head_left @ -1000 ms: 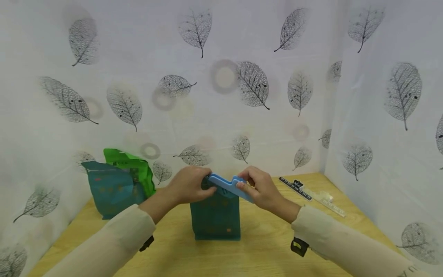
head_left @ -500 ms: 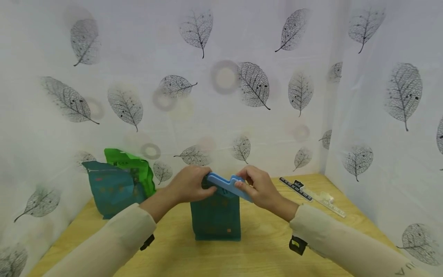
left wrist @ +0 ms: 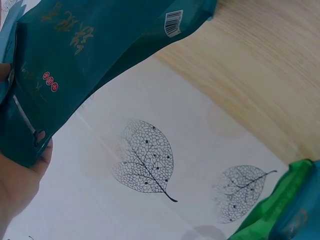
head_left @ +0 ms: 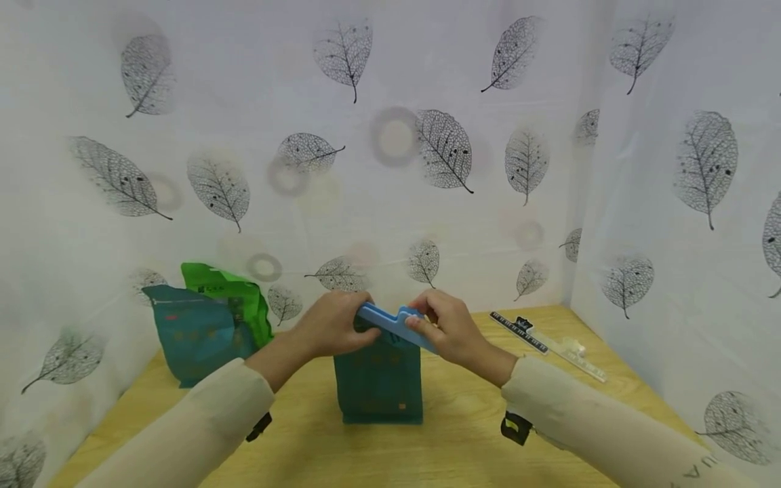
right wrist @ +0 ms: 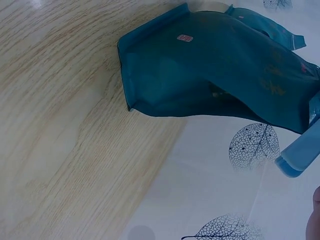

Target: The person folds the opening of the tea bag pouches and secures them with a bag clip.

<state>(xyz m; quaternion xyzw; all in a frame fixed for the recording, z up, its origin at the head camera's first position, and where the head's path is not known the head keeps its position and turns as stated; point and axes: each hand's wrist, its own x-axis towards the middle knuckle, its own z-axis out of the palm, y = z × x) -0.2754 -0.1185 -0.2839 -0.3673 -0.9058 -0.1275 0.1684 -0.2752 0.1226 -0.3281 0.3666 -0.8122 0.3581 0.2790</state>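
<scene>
A teal foil bag (head_left: 379, 388) with gold lettering stands upright on the table in the middle of the head view. My left hand (head_left: 326, 324) grips its top left corner, thumb in front; the left wrist view shows the folded top of the bag (left wrist: 25, 120) over the fingers. A light blue bag clip (head_left: 390, 324) slants across the bag's top, one end reaching my left hand. My right hand (head_left: 453, 328) pinches the clip's raised part between thumb and fingers. In the right wrist view one end of the clip (right wrist: 299, 152) juts past the bag's edge.
Another teal bag (head_left: 195, 335) and a bright green bag (head_left: 250, 301) stand together at the back left. A black clip strip (head_left: 518, 332) and a clear one (head_left: 576, 356) lie at the back right. Leaf-printed curtains (head_left: 396, 217) border the table (head_left: 464, 434).
The blue clip has slid a little left along the bag's top, closer to my left hand, and my right hand has moved with it. My left hand keeps its grip.
</scene>
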